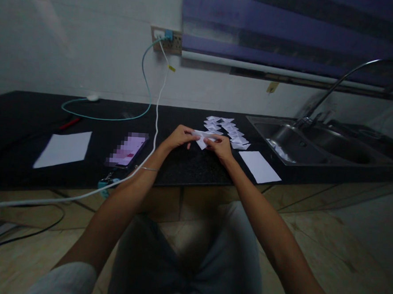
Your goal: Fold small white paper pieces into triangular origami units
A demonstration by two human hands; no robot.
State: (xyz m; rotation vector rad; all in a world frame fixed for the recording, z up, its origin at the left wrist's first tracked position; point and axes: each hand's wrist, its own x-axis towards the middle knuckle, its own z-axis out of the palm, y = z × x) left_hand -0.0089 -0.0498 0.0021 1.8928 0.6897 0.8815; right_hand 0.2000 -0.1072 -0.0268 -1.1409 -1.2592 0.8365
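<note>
Between my two hands is a small piece of folded white paper (201, 142), its lower end coming to a point. My left hand (181, 137) pinches its left corner, and my right hand (220, 147) grips the right side with the thumb lying on the face. Just behind them, folded white paper triangles (232, 130) lie in two rows on the black counter (195, 171). A white paper slip (260, 167) rests to the right of my right hand.
A larger white sheet (65, 149) and a lit phone (128, 151) lie on the left. A white cable (157, 118) hangs from the wall socket (166, 39) and crosses over my left forearm. The steel sink (290, 141) with its curved faucet (347, 74) is at right.
</note>
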